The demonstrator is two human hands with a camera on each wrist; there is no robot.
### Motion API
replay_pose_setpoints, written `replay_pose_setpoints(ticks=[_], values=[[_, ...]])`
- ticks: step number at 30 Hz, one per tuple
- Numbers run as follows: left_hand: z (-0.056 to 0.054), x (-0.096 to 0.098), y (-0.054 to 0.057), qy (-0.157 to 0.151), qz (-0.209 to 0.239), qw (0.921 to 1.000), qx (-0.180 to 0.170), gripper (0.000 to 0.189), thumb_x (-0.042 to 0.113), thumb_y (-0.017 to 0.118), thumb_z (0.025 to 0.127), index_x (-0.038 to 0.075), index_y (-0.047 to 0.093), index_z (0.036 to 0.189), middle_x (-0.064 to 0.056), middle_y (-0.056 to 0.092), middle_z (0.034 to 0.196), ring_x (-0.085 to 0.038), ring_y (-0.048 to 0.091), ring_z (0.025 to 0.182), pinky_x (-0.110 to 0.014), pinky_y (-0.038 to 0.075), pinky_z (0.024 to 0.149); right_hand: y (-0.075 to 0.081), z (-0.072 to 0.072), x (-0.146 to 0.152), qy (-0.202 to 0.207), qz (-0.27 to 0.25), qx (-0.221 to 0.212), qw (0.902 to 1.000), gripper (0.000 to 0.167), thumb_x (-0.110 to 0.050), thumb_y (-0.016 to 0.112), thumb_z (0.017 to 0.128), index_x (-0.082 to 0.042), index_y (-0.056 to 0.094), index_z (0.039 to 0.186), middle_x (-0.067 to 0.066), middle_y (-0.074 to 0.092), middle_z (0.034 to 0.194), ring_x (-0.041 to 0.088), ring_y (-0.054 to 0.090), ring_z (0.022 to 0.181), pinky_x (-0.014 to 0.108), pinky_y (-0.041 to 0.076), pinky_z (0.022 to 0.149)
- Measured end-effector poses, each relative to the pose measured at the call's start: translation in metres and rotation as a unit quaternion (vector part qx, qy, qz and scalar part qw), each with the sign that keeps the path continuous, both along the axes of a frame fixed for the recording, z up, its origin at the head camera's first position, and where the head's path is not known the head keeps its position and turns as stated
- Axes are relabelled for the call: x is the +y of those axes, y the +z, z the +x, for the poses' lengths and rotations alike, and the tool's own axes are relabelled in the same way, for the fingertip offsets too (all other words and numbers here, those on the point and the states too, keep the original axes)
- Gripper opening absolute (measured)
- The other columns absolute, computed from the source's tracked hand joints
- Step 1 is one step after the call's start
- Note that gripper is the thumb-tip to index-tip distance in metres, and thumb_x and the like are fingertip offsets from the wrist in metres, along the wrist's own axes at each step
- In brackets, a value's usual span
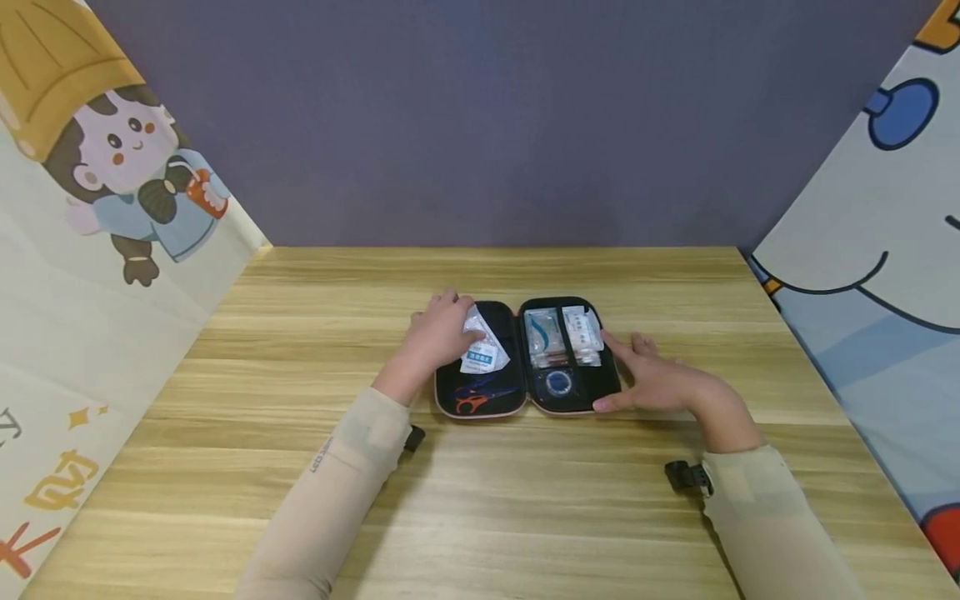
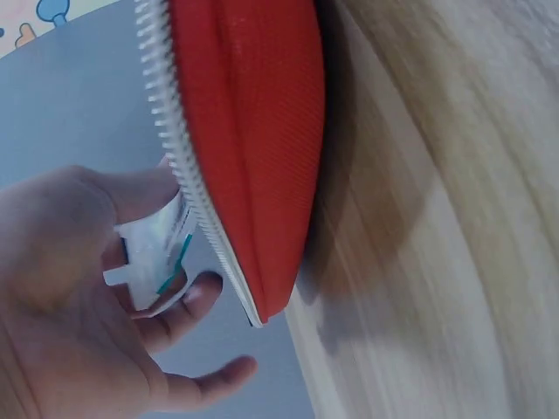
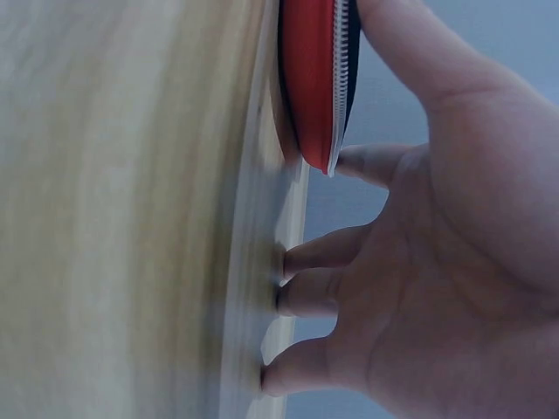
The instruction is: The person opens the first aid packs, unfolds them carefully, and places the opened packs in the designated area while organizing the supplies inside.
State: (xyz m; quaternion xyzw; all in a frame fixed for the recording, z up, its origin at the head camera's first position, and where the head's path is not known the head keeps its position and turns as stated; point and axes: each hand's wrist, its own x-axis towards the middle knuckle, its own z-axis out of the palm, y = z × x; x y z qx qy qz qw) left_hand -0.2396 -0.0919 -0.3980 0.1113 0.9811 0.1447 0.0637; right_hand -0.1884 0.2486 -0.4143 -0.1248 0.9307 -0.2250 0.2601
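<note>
A small zip case [image 1: 598, 385] lies unfolded on the table, black inside and red outside. My left hand [image 1: 441, 327] pinches white packets with a blue label [image 1: 480, 357] over its left half; in the left wrist view the white packet [image 2: 155, 253] sits between thumb and fingers. Orange-handled scissors [image 1: 471, 405] lie in that half. At the case's right edge, my right hand [image 1: 663, 379] rests with thumb and index finger spread against it. The right half holds a clear packet [image 1: 542, 332], white packets [image 1: 582, 329] and a round blue-rimmed item [image 1: 558, 382].
The wood-grain table [image 1: 525, 508] extends around the case on all sides. A grey-purple panel [image 1: 480, 125] stands behind it. Cartoon-printed panels [image 1: 172, 208] flank the table left and right.
</note>
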Motion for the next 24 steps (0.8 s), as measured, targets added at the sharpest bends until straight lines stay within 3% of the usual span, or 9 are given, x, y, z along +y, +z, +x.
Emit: replay_pose_setpoints(ticks=[4,7,11,15,19,24], values=[[0.002,0.0,0.006,-0.002,0.06,0.9981,0.008,0.058,0.034,0.066,0.106,0.005,0.053,0.154,-0.022,0.056,0.157,-0.041,0.056,0.143,-0.063,0.047,0.117,-0.001,0.001,0.0,-0.001,-0.001,-0.001,1.0,0.13,-0.07,0.079,0.083,-0.02,0.0,0.173,0.044,-0.008,0.169,0.065,-0.005,0.156,0.09,0.006,0.114],[0.003,-0.001,0.012,-0.004,0.126,0.9918,0.023,0.054,0.028,0.062,0.108,0.0,0.052,0.153,-0.024,0.067,0.142,-0.036,0.07,0.12,-0.05,0.059,0.103,-0.002,0.0,0.0,-0.001,-0.001,-0.001,1.0,0.129,-0.07,0.078,0.083,-0.021,-0.001,0.173,0.044,-0.008,0.169,0.065,-0.005,0.157,0.09,0.007,0.115],[0.003,-0.003,0.019,0.011,0.186,0.9788,0.085,0.038,0.022,0.053,0.112,0.001,0.055,0.143,-0.024,0.074,0.113,-0.034,0.072,0.092,-0.049,0.061,0.081,-0.001,0.0,0.0,-0.001,-0.001,-0.001,1.0,0.129,-0.07,0.078,0.084,-0.021,-0.001,0.173,0.044,-0.008,0.169,0.065,-0.006,0.156,0.09,0.007,0.115],[0.004,-0.003,0.024,0.044,0.234,0.9628,0.128,0.028,0.016,0.045,0.113,0.004,0.052,0.137,-0.025,0.072,0.1,-0.039,0.07,0.088,-0.055,0.058,0.082,-0.001,0.001,0.0,-0.002,-0.001,0.0,1.0,0.129,-0.07,0.078,0.084,-0.021,-0.001,0.173,0.044,-0.008,0.169,0.065,-0.005,0.157,0.09,0.008,0.115],[0.003,-0.004,0.024,0.048,0.282,0.9524,0.106,0.032,0.021,0.042,0.114,0.006,0.045,0.142,-0.025,0.07,0.103,-0.038,0.068,0.09,-0.053,0.058,0.082,-0.001,0.001,0.0,-0.001,0.0,0.0,1.0,0.129,-0.071,0.078,0.084,-0.021,-0.001,0.173,0.043,-0.008,0.169,0.065,-0.005,0.157,0.089,0.008,0.115],[0.001,-0.006,0.021,0.038,0.316,0.945,0.074,0.049,0.025,0.058,0.109,0.005,0.04,0.151,-0.024,0.068,0.116,-0.034,0.067,0.099,-0.048,0.059,0.087,0.0,0.001,0.0,-0.002,0.0,0.0,1.0,0.129,-0.07,0.078,0.084,-0.021,0.0,0.173,0.043,-0.008,0.17,0.065,-0.005,0.157,0.089,0.008,0.115]])
